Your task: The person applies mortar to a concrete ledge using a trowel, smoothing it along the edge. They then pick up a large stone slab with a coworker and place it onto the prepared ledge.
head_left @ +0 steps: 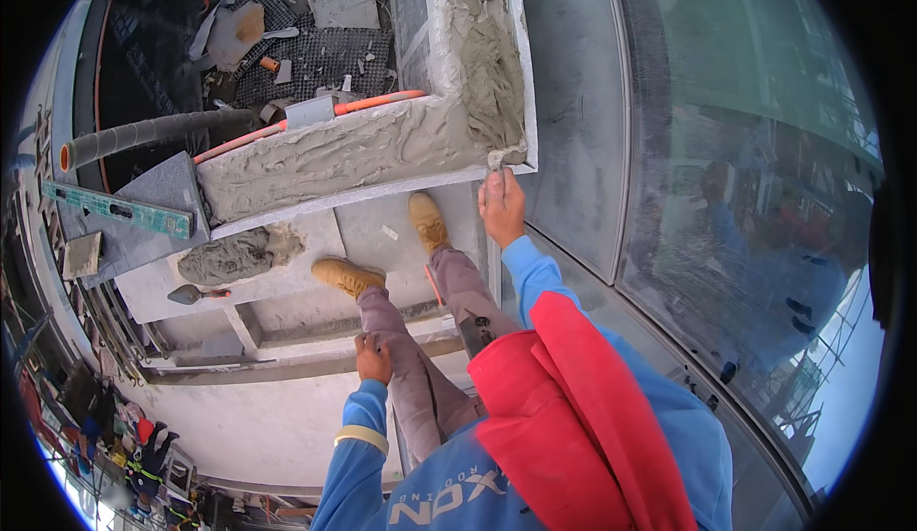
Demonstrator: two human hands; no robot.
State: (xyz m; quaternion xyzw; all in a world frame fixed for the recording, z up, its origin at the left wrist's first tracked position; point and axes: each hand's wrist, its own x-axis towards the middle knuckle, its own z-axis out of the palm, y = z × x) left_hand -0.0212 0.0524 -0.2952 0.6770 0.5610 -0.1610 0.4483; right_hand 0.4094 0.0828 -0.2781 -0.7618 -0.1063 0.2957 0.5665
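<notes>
At the outer corner of the low wall, my right hand (501, 208) pinches a small grey lump (508, 157) against the fresh mortar (334, 154); the fingers partly hide it. That mortar covers the wall top in a rough, wavy layer, bordered by a pale edging strip (368, 193). My left hand (373, 358) is beside my left leg with its fingers curled, and nothing shows sticking out of it. A pile of wet mortar (229, 256) lies on a pale board to the left. Near that pile rests a pointing trowel (198, 294), out of reach of both hands.
A green spirit level (119, 208) lies across a grey stone slab (153, 230) at the left. Orange conduit (377, 101) and a thick grey pipe (153, 137) run by the rubble-filled recess. Glass panels (735, 149) stand close on the right. People and gear appear far below at lower left.
</notes>
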